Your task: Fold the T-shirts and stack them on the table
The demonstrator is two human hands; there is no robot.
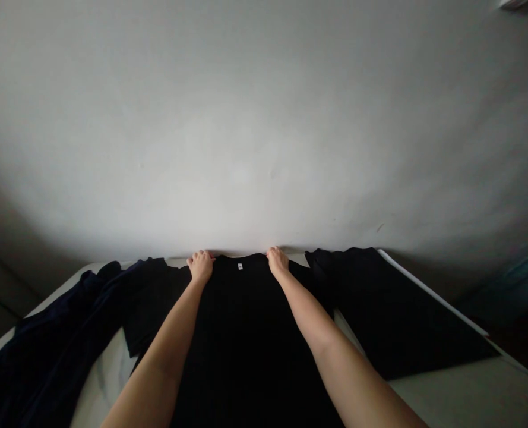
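Unreadably small, white neck label (240, 266) on black T-shirt (246, 356), left hand (200, 266), right hand (277, 261) pinching its top edge

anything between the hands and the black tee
Nothing visible: the left hand and right hand rest directly on the black tee, one either side of its collar label.

The T-shirt (246, 339) is matt black knit cloth, and the garment (54, 356) at left is a softer, velvety navy cloth. The worktop (464, 398) looks smooth and white; the wall (264, 131) is matt, faintly uneven paint.
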